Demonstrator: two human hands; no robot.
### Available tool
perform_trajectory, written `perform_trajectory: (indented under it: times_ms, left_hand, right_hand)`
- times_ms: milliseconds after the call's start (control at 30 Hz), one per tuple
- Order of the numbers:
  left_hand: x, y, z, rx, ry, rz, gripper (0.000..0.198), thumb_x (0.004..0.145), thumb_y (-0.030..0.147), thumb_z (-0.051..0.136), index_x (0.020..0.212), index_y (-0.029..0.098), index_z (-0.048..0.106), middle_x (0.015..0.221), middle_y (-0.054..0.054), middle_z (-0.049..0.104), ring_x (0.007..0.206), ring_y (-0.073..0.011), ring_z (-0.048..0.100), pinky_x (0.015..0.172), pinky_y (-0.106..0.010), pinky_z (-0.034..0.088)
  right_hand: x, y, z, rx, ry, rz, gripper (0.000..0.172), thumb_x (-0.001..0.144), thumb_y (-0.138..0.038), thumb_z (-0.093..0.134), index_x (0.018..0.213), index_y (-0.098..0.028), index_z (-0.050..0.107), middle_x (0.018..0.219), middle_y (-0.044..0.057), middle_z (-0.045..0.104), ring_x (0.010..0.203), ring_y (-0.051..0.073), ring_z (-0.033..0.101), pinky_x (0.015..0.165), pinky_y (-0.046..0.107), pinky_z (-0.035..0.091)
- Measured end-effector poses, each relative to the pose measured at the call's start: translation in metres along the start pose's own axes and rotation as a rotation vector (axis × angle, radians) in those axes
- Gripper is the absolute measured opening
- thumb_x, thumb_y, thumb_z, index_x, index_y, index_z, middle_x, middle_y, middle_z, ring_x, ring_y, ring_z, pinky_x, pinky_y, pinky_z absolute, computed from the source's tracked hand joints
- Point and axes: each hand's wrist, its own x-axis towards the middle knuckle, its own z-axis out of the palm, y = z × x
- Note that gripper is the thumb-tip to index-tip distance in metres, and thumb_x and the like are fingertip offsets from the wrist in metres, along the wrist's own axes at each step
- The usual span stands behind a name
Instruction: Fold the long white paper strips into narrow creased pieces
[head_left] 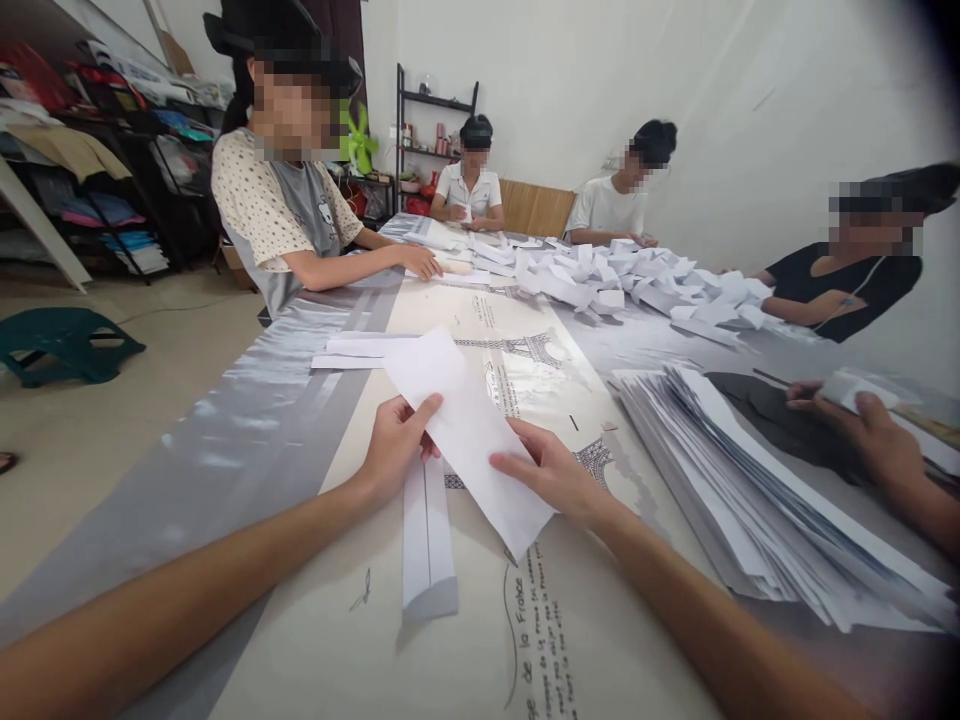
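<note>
Both my hands hold one long white paper sheet (465,420) tilted above the table. My left hand (397,445) pinches its left edge with the thumb on top. My right hand (551,470) grips its right edge near the lower end. Under the sheet a folded white paper strip (426,545) lies flat on the printed tablecloth (525,640). More flat white sheets (360,350) lie farther up the table.
A tall fanned stack of cut paper (750,480) lies at my right. Another person's hand (870,420) holds a folded piece beside it. A heap of folded paper pieces (622,280) fills the far table, with several seated people around it. A green stool (64,340) stands on the floor at left.
</note>
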Motion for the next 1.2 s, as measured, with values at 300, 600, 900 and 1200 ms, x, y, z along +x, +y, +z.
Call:
perform_trajectory:
  times_ms: [300, 600, 900, 1200]
  left_hand:
    - [0.001, -0.005, -0.001, -0.050, 0.057, -0.037, 0.043, 0.085, 0.048, 0.073, 0.062, 0.017, 0.054, 0.051, 0.001, 0.052, 0.040, -0.0103, 0.047, 0.036, -0.022, 0.032]
    - [0.001, 0.002, 0.001, -0.088, 0.106, -0.054, 0.031, 0.081, 0.039, 0.073, 0.066, 0.015, 0.060, 0.057, -0.003, 0.061, 0.040, -0.0131, 0.053, 0.034, -0.023, 0.035]
    - [0.003, -0.003, 0.000, -0.149, 0.036, -0.043, 0.036, 0.080, 0.041, 0.076, 0.062, 0.016, 0.057, 0.055, 0.000, 0.055, 0.044, -0.0112, 0.049, 0.037, -0.022, 0.034]
    - [-0.003, -0.001, 0.002, -0.151, -0.126, -0.108, 0.030, 0.077, 0.043, 0.081, 0.080, 0.016, 0.067, 0.064, -0.001, 0.061, 0.052, -0.0141, 0.055, 0.041, -0.024, 0.037]
  right_hand:
    - [-0.003, -0.001, 0.000, -0.134, -0.062, -0.099, 0.026, 0.094, -0.030, 0.060, 0.120, -0.027, 0.067, 0.108, 0.004, 0.068, 0.093, 0.024, 0.063, 0.075, 0.036, 0.051]
    - [-0.003, 0.004, -0.014, -0.220, -0.060, -0.117, 0.045, 0.094, -0.036, 0.062, 0.139, -0.031, 0.059, 0.107, 0.005, 0.071, 0.093, 0.025, 0.065, 0.076, 0.041, 0.055]
    - [-0.009, -0.005, -0.014, 0.055, -0.123, 0.086, 0.042, 0.094, -0.052, 0.062, 0.127, -0.026, 0.067, 0.105, 0.007, 0.072, 0.086, 0.024, 0.069, 0.065, 0.034, 0.056]
    - [-0.007, -0.002, -0.010, 0.263, -0.037, 0.269, 0.040, 0.089, -0.060, 0.068, 0.094, -0.020, 0.070, 0.093, 0.006, 0.070, 0.075, 0.020, 0.064, 0.060, 0.029, 0.046]
